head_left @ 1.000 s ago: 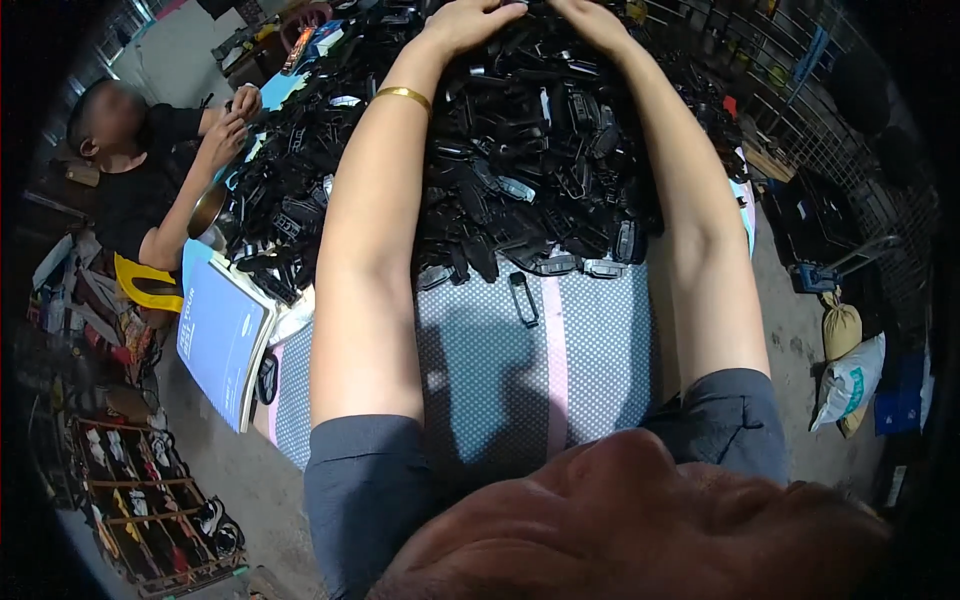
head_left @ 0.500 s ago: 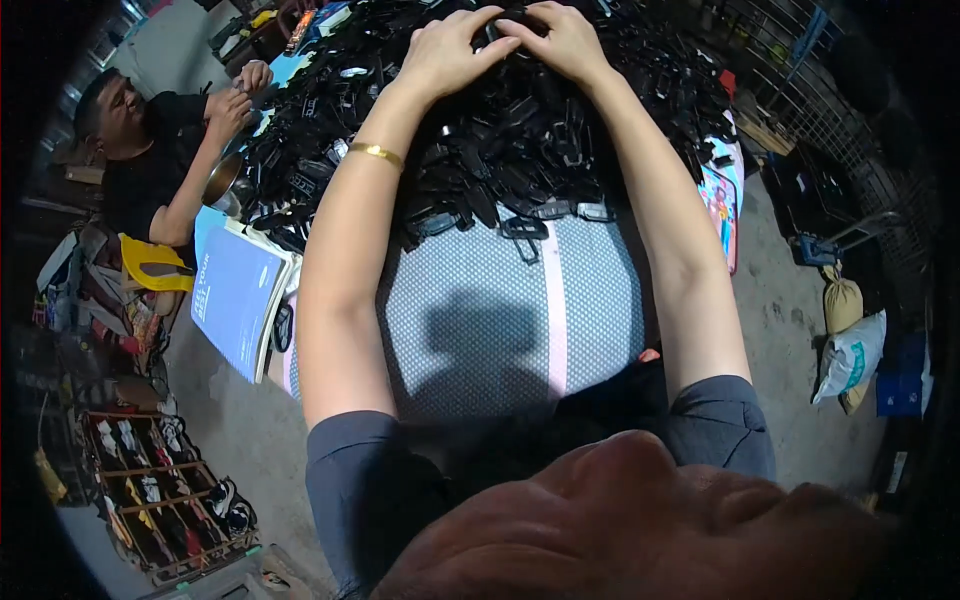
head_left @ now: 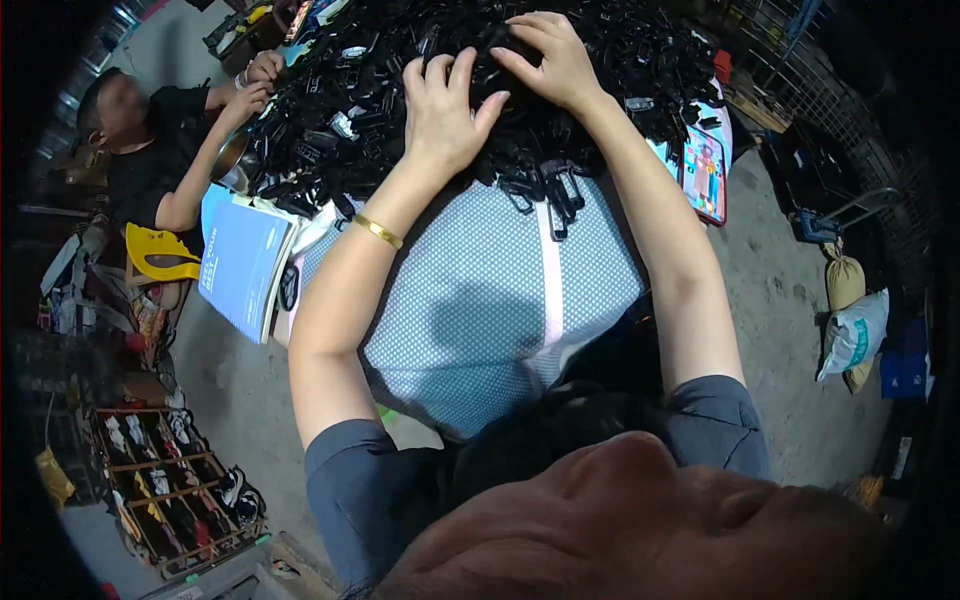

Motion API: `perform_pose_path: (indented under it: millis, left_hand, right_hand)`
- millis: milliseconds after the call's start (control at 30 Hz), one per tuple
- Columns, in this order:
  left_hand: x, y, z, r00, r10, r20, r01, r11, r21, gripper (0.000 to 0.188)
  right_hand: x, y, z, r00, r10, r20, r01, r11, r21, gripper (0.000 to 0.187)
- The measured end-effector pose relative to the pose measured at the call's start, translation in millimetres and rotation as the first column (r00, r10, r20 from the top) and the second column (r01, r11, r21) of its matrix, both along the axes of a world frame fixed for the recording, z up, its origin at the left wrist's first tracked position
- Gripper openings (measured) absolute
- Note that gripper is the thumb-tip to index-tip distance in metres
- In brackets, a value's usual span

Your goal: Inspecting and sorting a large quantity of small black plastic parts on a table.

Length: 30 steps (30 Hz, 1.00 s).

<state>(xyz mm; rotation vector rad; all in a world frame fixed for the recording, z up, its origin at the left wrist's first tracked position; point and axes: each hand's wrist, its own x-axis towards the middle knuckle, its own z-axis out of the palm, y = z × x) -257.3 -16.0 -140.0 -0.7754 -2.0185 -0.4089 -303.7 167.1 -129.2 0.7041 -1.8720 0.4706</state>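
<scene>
A wide heap of small black plastic parts (head_left: 370, 120), too jumbled to name exactly, covers the far part of the table. My left hand (head_left: 445, 115) lies at the near side of the heap, fingers spread and thumb out, with nothing seen in its grasp. Farther off and to the right, my right hand (head_left: 552, 62) reaches over the parts with its fingers apart; its fingertips rest on or just above them. Several loose clip-like black pieces (head_left: 563, 200) sit at the heap's near edge on a grey patterned cloth (head_left: 450, 260) with a pale stripe.
At left are a blue book (head_left: 245, 265), a metal bowl (head_left: 232, 160) and a yellow plastic piece (head_left: 158, 255). Another person's hands (head_left: 255, 88) work at the heap's far left. A phone with a lit screen (head_left: 705, 175) lies right. A shoe rack (head_left: 175, 485) stands on the floor.
My hands, close together over the heap before, have parted. The left has come back toward me, and its fingers are spread. More loose pieces lie around the stripe, and the view has shifted slightly.
</scene>
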Motion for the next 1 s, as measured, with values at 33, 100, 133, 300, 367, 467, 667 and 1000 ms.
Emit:
perform_pose_path:
  millis: [33,100,133,300,367,467,667,1000]
  left_hand:
    - [10.6,0.6,-0.5,0.999,-0.009,0.036,0.010,1.000,-0.016,0.050]
    - [26.5,2.2,-5.1,0.999,-0.029,0.026,0.031,0.998,-0.062,0.044]
    - [32.7,4.3,-6.5,0.999,-0.038,-0.012,0.037,0.994,-0.106,0.043]
    - [66.8,9.4,-19.0,0.999,0.014,-0.041,-0.027,0.941,-0.338,0.040]
    - [79.2,19.6,-21.9,0.997,-0.069,-0.026,0.055,0.931,-0.360,0.046]
    - [97.5,35.2,-21.1,0.943,-0.242,0.227,0.311,0.884,-0.349,0.057]
    - [80.3,35.0,-34.7,0.891,-0.261,0.373,0.422,0.781,-0.460,0.036]
    - [93.5,8.4,-15.3,0.903,-0.144,0.405,0.339,0.818,-0.466,0.034]
  right_hand:
    - [7.5,-0.7,2.8,0.998,0.054,0.032,-0.054,0.999,0.008,0.032]
    - [12.7,1.5,-5.9,0.999,0.022,0.041,-0.022,1.000,0.003,0.031]
    - [15.2,4.6,-11.4,0.999,-0.014,0.046,0.014,1.000,0.005,0.030]
    - [33.5,11.9,-24.9,0.981,0.011,0.194,0.005,0.997,-0.078,0.030]
    - [30.2,26.8,-29.0,0.988,-0.048,0.148,0.058,0.996,-0.064,0.030]
    - [28.7,46.0,-39.4,0.969,-0.150,0.197,0.166,0.984,-0.068,0.036]
    - [56.1,42.8,-50.2,0.954,-0.029,0.299,0.077,0.986,-0.150,0.036]
    - [100.5,20.6,-60.9,0.887,0.055,0.459,0.039,0.980,-0.193,0.023]
